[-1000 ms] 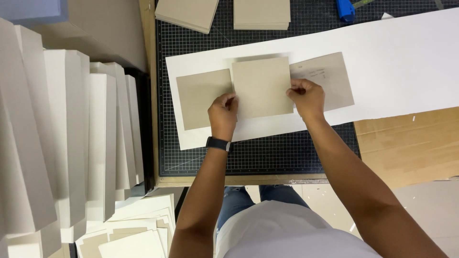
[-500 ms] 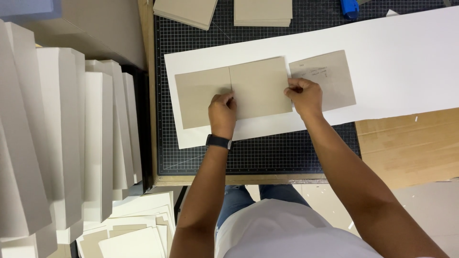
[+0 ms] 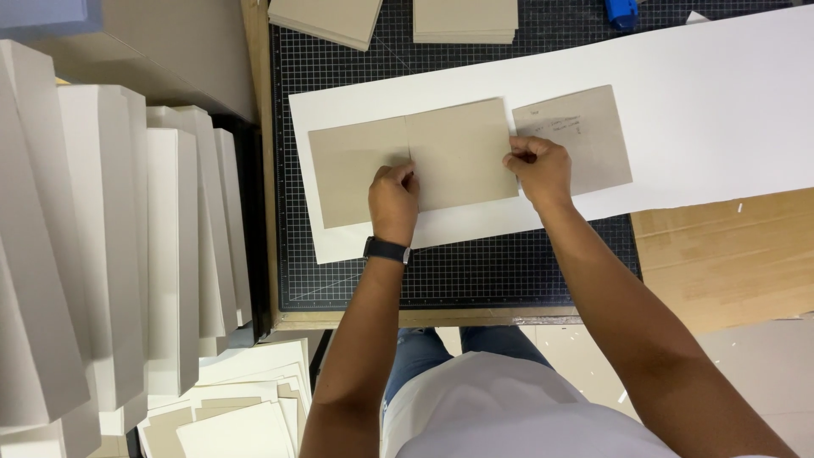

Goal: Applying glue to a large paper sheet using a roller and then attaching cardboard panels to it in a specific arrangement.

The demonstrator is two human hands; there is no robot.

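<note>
Three tan cardboard squares lie in a row on a long white sheet [image 3: 704, 110] over a black gridded cutting mat [image 3: 475, 271]. My left hand [image 3: 393, 199] pinches the lower left edge of the middle cardboard square [image 3: 462, 153], where it meets the left cardboard square [image 3: 356, 174]. My right hand [image 3: 538, 170] grips the middle square's right edge, beside the right cardboard square [image 3: 585, 140], which has faint handwriting. The middle square lies flat, edge to edge with the left one. A dark watch sits on my left wrist.
Two stacks of tan boards [image 3: 326, 19] [image 3: 465, 19] sit at the mat's far edge, with a blue object [image 3: 621, 10] near them. Tall white folded boards [image 3: 110, 246] stand at the left. Loose white and tan sheets [image 3: 237, 407] lie low left. Brown cardboard [image 3: 729, 254] lies at right.
The middle square, held slightly raised and overlapping the others a second ago, has come down flat and shifted left against the left square. Both hands stayed on its edges.
</note>
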